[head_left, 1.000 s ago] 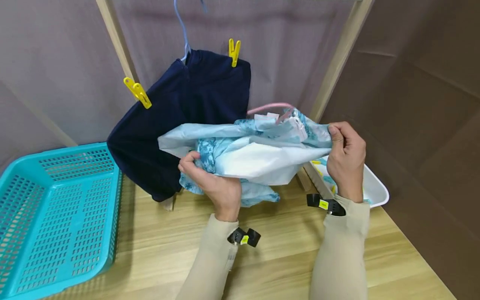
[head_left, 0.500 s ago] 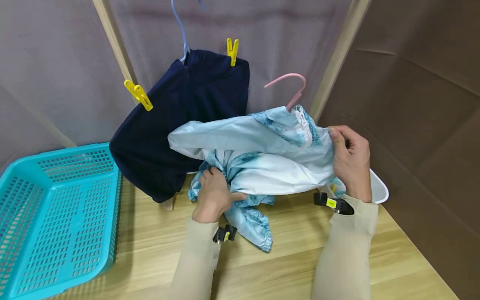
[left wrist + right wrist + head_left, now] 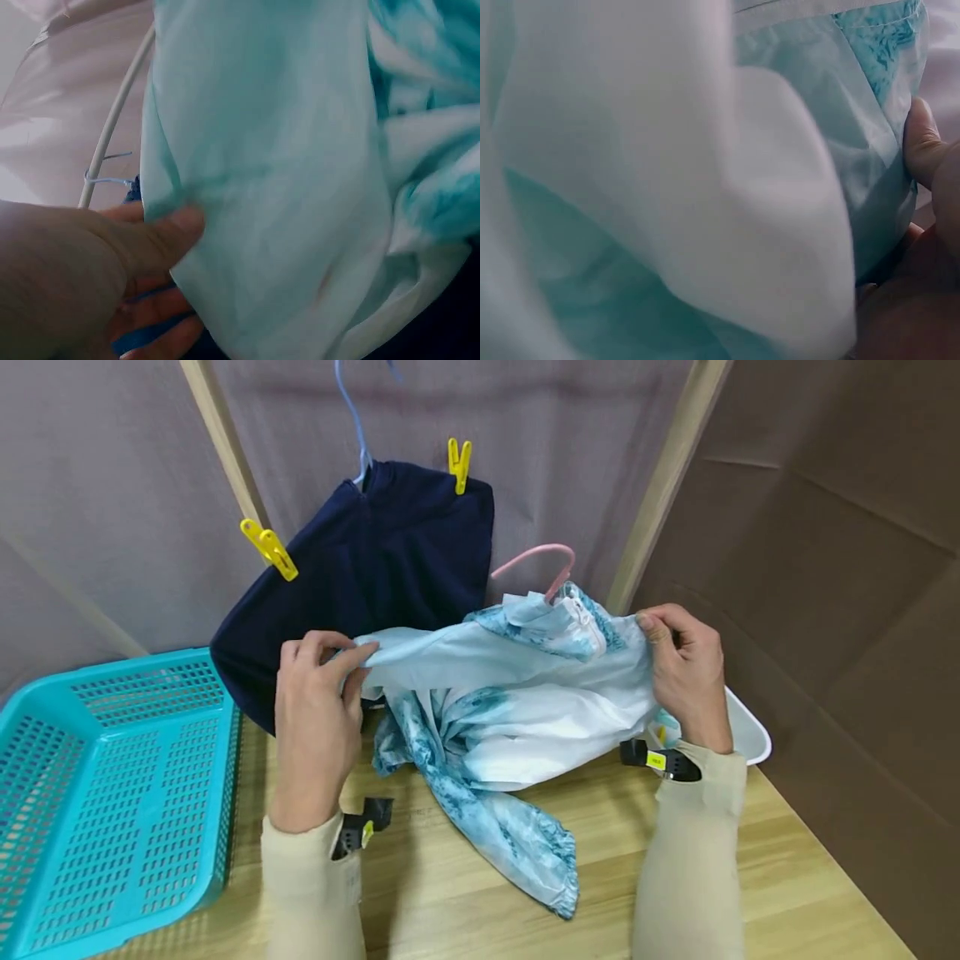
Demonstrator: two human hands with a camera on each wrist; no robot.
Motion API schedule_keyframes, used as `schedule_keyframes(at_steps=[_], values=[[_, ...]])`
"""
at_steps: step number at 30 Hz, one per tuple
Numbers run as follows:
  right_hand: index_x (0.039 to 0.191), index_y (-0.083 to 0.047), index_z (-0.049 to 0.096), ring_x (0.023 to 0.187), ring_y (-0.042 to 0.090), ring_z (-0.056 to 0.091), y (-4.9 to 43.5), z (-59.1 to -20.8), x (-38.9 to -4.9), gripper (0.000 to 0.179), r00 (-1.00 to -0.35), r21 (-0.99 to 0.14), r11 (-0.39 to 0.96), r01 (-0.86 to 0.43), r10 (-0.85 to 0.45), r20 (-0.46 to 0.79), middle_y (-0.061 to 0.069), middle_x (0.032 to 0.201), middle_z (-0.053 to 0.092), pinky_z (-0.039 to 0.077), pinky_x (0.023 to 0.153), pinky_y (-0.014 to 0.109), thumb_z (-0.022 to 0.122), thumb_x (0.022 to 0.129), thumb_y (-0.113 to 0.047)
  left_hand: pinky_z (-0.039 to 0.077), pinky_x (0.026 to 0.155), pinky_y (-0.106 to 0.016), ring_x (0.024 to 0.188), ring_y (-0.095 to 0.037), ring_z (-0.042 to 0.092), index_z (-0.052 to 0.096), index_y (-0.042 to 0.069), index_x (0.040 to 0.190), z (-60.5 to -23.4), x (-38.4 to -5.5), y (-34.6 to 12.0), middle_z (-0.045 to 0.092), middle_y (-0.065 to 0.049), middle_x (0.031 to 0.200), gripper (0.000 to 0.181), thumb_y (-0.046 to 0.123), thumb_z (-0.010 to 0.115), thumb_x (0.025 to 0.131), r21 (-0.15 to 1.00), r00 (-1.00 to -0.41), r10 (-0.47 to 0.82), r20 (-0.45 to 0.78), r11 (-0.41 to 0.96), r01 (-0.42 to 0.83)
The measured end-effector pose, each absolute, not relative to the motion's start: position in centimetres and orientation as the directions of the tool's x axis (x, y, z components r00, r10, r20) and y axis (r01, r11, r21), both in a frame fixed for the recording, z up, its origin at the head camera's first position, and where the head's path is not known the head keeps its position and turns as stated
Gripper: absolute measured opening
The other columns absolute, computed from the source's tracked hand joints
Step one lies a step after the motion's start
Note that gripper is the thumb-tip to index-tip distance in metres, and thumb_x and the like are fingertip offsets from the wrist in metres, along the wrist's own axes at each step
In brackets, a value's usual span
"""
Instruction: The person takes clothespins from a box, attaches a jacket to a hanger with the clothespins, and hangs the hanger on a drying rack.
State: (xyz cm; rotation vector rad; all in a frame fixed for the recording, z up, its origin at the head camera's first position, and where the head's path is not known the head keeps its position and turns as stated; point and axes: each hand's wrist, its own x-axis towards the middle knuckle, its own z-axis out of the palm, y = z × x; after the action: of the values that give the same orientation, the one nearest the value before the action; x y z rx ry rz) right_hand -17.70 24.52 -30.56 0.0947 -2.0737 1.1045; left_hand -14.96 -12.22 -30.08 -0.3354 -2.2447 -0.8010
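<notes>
- A turquoise basket [image 3: 153,802] sits far left.
- The left hand [image 3: 315,727] pinches one edge of a blue-and-white jacket [image 3: 540,718].
- A navy garment [image 3: 405,552] hangs behind.
- The jacket spans between both hands above the worktop [image 3: 465,914], a pink hook [image 3: 568,557] at its collar.
- The right hand [image 3: 686,672] pinches its opposite edge.
- A white tray [image 3: 752,735] shows beyond.

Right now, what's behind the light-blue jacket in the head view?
Behind the jacket: dark garment, lower part mostly covered, and grey curtain. The pink hanger shows only its hook; the rest is covered. Can't tell what else is hidden.
</notes>
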Motion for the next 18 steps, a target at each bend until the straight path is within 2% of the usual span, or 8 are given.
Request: schedule_keyframes(at_steps=[2, 5, 7, 10, 15, 18], values=[[0.097, -0.003, 0.075, 0.082, -0.001, 0.054, 24.6, -30.5, -17.8, 0.022, -0.699, -0.675, 0.618, -0.403, 0.267, 0.663, -0.013, 0.09, 0.07, 0.038, 0.076, 0.017, 0.064, 0.1, -0.022, 0.052, 0.079, -0.045, 0.095, -0.033, 0.057, 0.08, 0.005, 0.109, -30.3, -15.2, -12.7, 0.063, -0.014, 0.106, 0.018, 0.004, 0.066, 0.097, 0.406, -0.69, 0.035, 0.723, 0.786, 0.466], [0.098, 0.003, 0.073, 0.081, 0.001, 0.054, 24.6, -30.6, -17.9, 0.025, -0.696, -0.678, 0.594, -0.433, 0.257, 0.67, -0.022, 0.086, 0.067, 0.038, 0.076, 0.019, 0.063, 0.1, -0.02, 0.054, 0.066, -0.045, 0.086, -0.029, 0.061, 0.08, 0.004, 0.101, -30.4, -15.3, -13.2, 0.063, -0.012, 0.099, 0.012, 0.005, 0.069, 0.096, 0.335, -0.643, 0.071, 0.762, 0.808, 0.486], [0.099, 0.004, 0.072, 0.08, 0.002, 0.053, 24.5, -30.5, -18.0, 0.027, -0.695, -0.682, 0.584, -0.441, 0.259, 0.671, -0.028, 0.085, 0.063, 0.038, 0.075, 0.02, 0.062, 0.101, -0.02, 0.053, 0.062, -0.045, 0.083, -0.029, 0.063, 0.079, 0.003, 0.098, -30.5, -15.5, -13.5, 0.066, -0.011, 0.098, 0.009, 0.006, 0.071, 0.094, 0.301, -0.619, 0.091, 0.78, 0.813, 0.499], [0.101, 0.002, 0.073, 0.077, 0.002, 0.051, 24.4, -30.3, -17.9, 0.025, -0.686, -0.683, 0.575, -0.451, 0.266, 0.677, -0.029, 0.086, 0.063, 0.037, 0.072, 0.02, 0.064, 0.1, -0.021, 0.053, 0.059, -0.046, 0.082, -0.03, 0.066, 0.077, 0.002, 0.096, -30.5, -15.6, -13.6, 0.069, -0.011, 0.097, 0.007, 0.006, 0.071, 0.094, 0.281, -0.598, 0.096, 0.796, 0.816, 0.505], [0.115, -0.002, 0.075, 0.1, 0.003, 0.058, 25.4, -30.5, -17.7, 0.023, -0.667, -0.693, 0.548, -0.468, 0.296, 0.684, -0.021, 0.108, 0.065, 0.043, 0.082, 0.017, 0.063, 0.101, -0.016, 0.052, 0.055, -0.046, 0.081, -0.033, 0.066, 0.079, 0.002, 0.095, -30.1, -15.5, -13.4, 0.072, -0.012, 0.092, 0.012, 0.007, 0.068, 0.097, 0.274, -0.537, 0.027, 0.843, 0.838, 0.471], [0.125, -0.01, 0.073, 0.116, 0.008, 0.058, 26.8, -31.1, -17.3, 0.027, -0.683, -0.742, 0.582, -0.333, 0.393, 0.615, -0.01, 0.12, 0.063, 0.044, 0.093, 0.02, 0.059, 0.104, -0.02, 0.049, 0.053, -0.045, 0.079, -0.033, 0.065, 0.08, 0.003, 0.094, -29.9, -15.5, -13.3, 0.072, -0.013, 0.091, 0.017, 0.009, 0.065, 0.099, 0.303, -0.503, -0.052, 0.863, 0.849, 0.433]])
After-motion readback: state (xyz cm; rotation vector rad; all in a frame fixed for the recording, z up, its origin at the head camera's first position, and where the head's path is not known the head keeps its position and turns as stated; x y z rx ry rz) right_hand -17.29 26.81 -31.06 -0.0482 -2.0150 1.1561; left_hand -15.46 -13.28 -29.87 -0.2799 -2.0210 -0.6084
